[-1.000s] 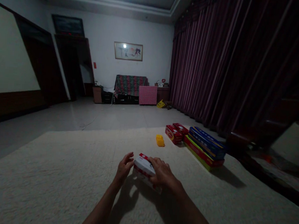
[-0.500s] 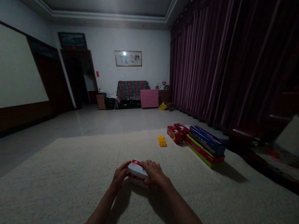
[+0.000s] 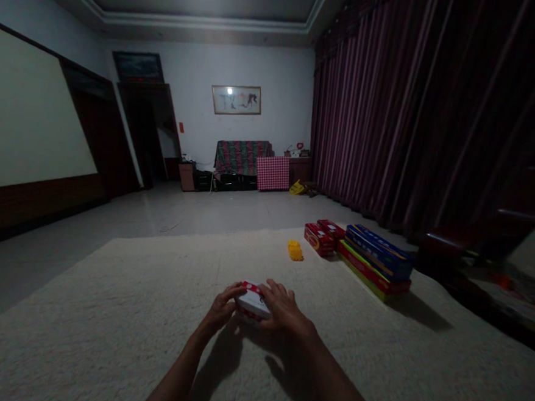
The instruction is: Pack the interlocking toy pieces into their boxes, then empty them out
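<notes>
Carton (image 3: 253, 300) gripped from both sides, cream rug (image 3: 141, 301) all around

Smooth, flat-faced and box-shaped, the carton is white on top with a red band at its far left end; its dark print is too small to read. It sits low over the rug, directly in front of the person. Its long axis runs mostly crosswise, slanting from the far left towards the near right, where the end disappears under a palm. Whether its underside touches the pile, I cannot tell.

The left hand (image 3: 223, 305) curls round the left end, fingertips bent over the top edge. The right hand (image 3: 284, 308) lies over the other end with fingers somewhat spread, pressing the carton between the two.

The rug is nubbly and matte, stretching broadly to the left and ahead until its straight far edge meets glossy floor tiles (image 3: 234, 210). Ahead and to the right lies a small yellow piece (image 3: 296, 251) with a bumpy outline. Beyond it stand glossy red cardboard boxes (image 3: 320, 239), and beside these a long blue box (image 3: 377, 252) rests on a red-and-lime layer (image 3: 372, 272), bounding the right side. Pleated purple curtains (image 3: 350, 121) hang behind.
</notes>
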`<action>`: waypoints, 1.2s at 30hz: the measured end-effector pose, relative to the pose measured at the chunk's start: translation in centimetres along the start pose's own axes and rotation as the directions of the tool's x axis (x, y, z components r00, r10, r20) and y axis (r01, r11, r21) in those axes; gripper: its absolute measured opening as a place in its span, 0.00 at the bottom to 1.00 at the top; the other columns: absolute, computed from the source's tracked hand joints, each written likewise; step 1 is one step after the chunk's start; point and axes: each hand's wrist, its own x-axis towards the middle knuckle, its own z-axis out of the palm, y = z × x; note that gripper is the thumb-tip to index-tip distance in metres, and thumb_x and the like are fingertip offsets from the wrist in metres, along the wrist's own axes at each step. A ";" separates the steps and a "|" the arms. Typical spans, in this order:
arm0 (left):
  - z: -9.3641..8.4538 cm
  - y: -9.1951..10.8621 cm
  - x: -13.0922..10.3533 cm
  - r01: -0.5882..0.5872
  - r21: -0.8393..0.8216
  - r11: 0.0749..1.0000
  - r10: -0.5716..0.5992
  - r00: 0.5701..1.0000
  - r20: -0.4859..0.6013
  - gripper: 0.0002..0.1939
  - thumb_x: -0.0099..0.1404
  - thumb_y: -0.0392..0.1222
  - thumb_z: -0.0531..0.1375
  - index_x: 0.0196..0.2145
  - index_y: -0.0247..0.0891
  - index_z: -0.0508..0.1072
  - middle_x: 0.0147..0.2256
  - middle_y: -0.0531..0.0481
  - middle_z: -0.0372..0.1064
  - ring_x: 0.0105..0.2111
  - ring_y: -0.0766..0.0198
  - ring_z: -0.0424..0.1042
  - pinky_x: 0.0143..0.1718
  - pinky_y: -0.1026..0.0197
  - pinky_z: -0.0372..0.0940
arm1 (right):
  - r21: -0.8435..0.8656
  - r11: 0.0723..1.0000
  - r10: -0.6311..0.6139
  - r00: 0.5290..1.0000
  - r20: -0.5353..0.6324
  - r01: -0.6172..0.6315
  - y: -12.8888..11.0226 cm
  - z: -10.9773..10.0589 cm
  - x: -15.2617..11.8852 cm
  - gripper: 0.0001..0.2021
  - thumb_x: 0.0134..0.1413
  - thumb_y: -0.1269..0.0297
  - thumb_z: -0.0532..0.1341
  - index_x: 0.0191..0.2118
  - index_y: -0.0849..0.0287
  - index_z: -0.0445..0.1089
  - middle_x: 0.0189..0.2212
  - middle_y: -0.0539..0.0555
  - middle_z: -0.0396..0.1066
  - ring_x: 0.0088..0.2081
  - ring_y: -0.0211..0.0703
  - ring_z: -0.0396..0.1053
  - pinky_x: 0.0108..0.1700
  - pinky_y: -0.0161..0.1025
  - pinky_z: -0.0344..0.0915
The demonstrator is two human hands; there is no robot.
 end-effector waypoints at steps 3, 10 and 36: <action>0.1 0.7 0.2 0.013 0.016 1.000 -0.014 1.000 0.019 0.20 0.45 0.33 0.65 0.39 0.42 0.84 0.57 0.42 0.75 0.62 0.42 0.67 0.67 0.39 0.57 | 0.059 0.998 0.000 0.999 -0.034 0.002 1.0 -0.4 -1.0 0.43 0.49 0.55 0.70 0.70 0.51 0.57 0.73 0.64 0.48 0.72 0.64 0.46 0.69 0.62 0.43; 0.3 0.2 1.1 0.024 0.031 0.999 -0.024 1.000 -0.007 0.22 0.44 0.32 0.64 0.39 0.41 0.84 0.54 0.42 0.77 0.60 0.42 0.69 0.66 0.40 0.58 | 0.169 0.970 -0.139 0.969 -0.206 0.175 3.5 0.4 -0.5 0.29 0.52 0.62 0.66 0.61 0.59 0.69 0.67 0.65 0.60 0.68 0.56 0.57 0.68 0.52 0.55; 1.4 0.4 1.3 0.196 -0.224 0.955 -0.239 0.953 -0.186 0.35 0.42 0.39 0.65 0.52 0.34 0.77 0.41 0.42 0.79 0.42 0.50 0.75 0.45 0.51 0.68 | 0.272 0.836 -0.117 0.639 -0.760 0.476 6.4 5.9 0.4 0.17 0.55 0.61 0.62 0.51 0.56 0.71 0.54 0.63 0.73 0.57 0.57 0.69 0.60 0.57 0.67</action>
